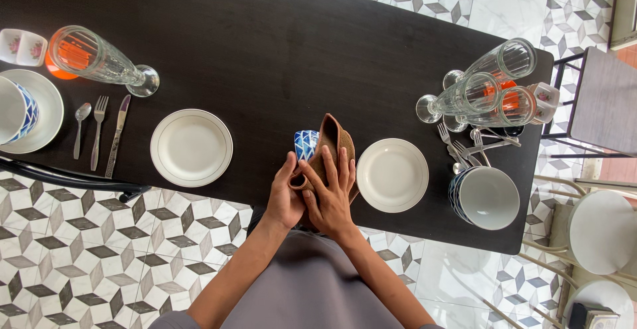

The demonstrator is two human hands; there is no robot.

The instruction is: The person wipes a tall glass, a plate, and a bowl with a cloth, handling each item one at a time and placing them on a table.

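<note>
On the long dark surface over a patterned tile floor, past a white plate, the left hand and right hand press a brown cloth around a blue-patterned bowl near the front edge, with bare room behind it.

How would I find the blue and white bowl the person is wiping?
Start at the long black table and go to its near edge, between the two empty white plates. There the left hand and right hand press a brown cloth around the bowl. Only it shows blue-and-white triangles beside a cloth.
</note>
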